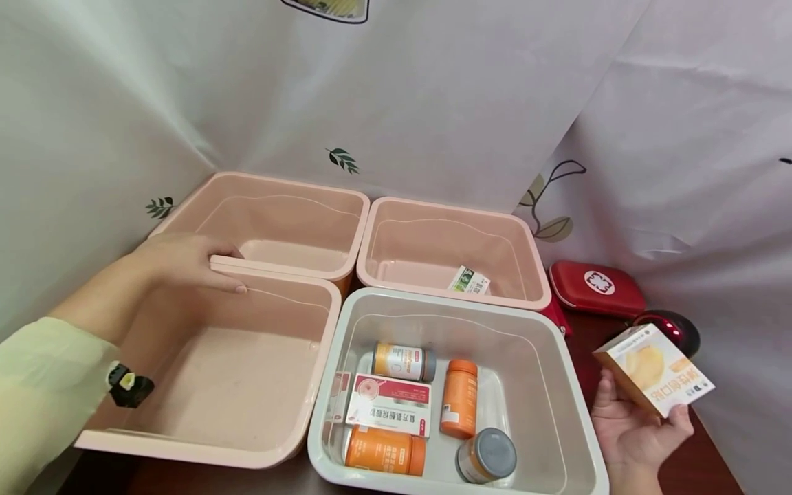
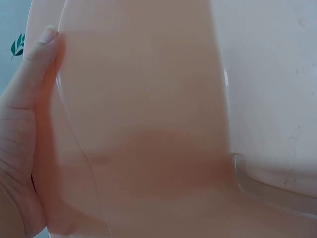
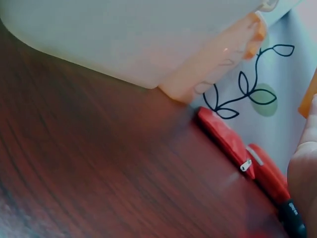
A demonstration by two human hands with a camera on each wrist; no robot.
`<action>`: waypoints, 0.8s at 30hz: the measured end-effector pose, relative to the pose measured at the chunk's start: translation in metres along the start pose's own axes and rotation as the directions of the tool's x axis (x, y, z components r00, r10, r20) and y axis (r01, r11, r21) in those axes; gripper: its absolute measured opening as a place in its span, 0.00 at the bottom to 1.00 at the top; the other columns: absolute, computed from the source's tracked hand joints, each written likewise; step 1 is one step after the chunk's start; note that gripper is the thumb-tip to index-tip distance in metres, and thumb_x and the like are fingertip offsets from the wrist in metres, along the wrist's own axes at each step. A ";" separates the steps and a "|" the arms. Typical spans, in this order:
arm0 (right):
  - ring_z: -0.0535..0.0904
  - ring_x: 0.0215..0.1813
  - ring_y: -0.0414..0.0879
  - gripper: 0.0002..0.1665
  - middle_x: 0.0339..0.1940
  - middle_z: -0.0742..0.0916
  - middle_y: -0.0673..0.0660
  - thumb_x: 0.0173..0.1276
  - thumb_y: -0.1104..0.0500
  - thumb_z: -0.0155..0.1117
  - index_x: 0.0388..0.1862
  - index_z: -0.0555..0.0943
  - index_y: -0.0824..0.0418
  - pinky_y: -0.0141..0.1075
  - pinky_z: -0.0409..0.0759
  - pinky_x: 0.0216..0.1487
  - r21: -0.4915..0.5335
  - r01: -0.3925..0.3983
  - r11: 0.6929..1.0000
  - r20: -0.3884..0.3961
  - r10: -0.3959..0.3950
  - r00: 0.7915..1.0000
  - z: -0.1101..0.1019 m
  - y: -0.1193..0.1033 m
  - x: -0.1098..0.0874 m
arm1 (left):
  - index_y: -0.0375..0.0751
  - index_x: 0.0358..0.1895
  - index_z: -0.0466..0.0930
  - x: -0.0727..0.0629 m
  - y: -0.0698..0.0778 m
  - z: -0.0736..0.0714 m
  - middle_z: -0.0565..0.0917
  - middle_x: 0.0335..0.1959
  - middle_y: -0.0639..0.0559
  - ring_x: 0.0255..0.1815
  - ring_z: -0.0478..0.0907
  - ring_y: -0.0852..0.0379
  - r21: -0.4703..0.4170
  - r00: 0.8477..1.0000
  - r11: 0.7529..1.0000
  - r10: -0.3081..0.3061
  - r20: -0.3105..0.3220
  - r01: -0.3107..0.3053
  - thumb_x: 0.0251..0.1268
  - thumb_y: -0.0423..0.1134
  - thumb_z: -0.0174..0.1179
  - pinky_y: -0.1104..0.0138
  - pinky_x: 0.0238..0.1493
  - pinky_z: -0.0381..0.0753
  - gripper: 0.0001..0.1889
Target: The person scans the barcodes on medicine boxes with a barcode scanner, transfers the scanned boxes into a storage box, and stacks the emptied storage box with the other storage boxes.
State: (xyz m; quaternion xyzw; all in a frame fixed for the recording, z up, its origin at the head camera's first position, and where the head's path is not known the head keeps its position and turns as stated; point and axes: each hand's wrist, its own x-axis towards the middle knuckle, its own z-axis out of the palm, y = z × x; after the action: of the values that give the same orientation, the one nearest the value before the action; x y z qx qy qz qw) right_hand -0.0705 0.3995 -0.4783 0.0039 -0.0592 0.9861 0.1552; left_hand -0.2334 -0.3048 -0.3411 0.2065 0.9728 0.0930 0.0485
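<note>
My left hand (image 1: 192,262) grips the back rim of the near-left pink bin (image 1: 241,385), with the thumb lying along its inner wall in the left wrist view. Nothing lies on that bin's floor. My right hand (image 1: 640,430) holds a small white and orange box (image 1: 665,371), thumb at its near edge, to the right of the grey bin (image 1: 551,392). Inside the grey bin lie orange bottles (image 1: 460,399), a white and red medicine box (image 1: 390,404), a white-labelled bottle (image 1: 399,361) and a grey-lidded jar (image 1: 487,456).
Behind stand two more pink bins; the right one (image 1: 408,240) contains a small white and green box (image 1: 470,280). A red zip case (image 1: 597,287) and a dark glossy rounded object (image 1: 671,330) sit at the right, on the dark wooden table (image 3: 114,163). Pale curtains hang around.
</note>
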 end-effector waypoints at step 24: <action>0.91 0.42 0.60 0.33 0.55 0.87 0.60 0.65 0.33 0.70 0.65 0.77 0.42 0.48 0.89 0.49 -0.123 0.076 0.990 -0.499 -0.128 0.857 -0.011 0.005 0.012 | 0.48 0.57 0.88 -0.002 0.000 0.000 0.89 0.44 0.56 0.44 0.83 0.54 -0.017 1.000 1.000 0.000 0.000 0.000 0.55 0.69 0.75 0.49 0.48 0.79 0.35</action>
State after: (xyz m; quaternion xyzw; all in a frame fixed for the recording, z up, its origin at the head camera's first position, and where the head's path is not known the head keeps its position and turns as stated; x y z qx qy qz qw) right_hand -0.0829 0.4001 -0.4890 -0.2592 -0.0647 0.9388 0.2174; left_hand -0.2315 -0.3057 -0.3408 0.2060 0.9720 0.1012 0.0501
